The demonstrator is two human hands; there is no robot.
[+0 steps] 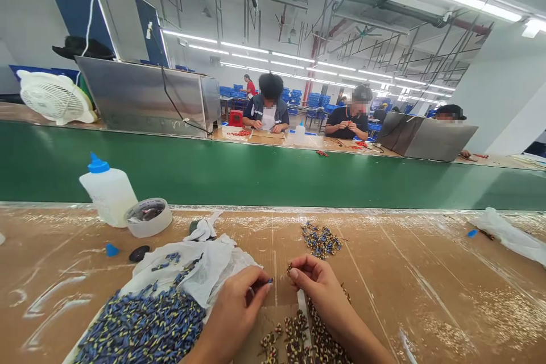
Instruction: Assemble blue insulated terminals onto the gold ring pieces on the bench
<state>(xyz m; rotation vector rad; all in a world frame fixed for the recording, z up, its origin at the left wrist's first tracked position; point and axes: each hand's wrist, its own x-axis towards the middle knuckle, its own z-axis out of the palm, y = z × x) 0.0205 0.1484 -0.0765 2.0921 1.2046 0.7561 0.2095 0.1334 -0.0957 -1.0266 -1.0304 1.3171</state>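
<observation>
My left hand (239, 310) is pinched on a small blue sleeve part (267, 281) just above the brown bench. My right hand (318, 284) faces it, fingers pinched on a tiny brass-coloured piece (290, 267). The two hands are a few centimetres apart. Left of them a white plastic bag (205, 267) spills a heap of blue and yellow sleeve parts (145, 324). Below the hands lie rows of small dark and brass pieces (298, 341). A small pile of assembled blue parts (321, 240) sits beyond my right hand.
A white squeeze bottle with a blue cap (108, 190) and a tape roll (149, 217) stand at the left. A green conveyor belt (273, 173) runs across behind the bench. Other seated people (268, 111) work on the far side. A white fan (55, 98) and metal boxes (149, 96) stand there.
</observation>
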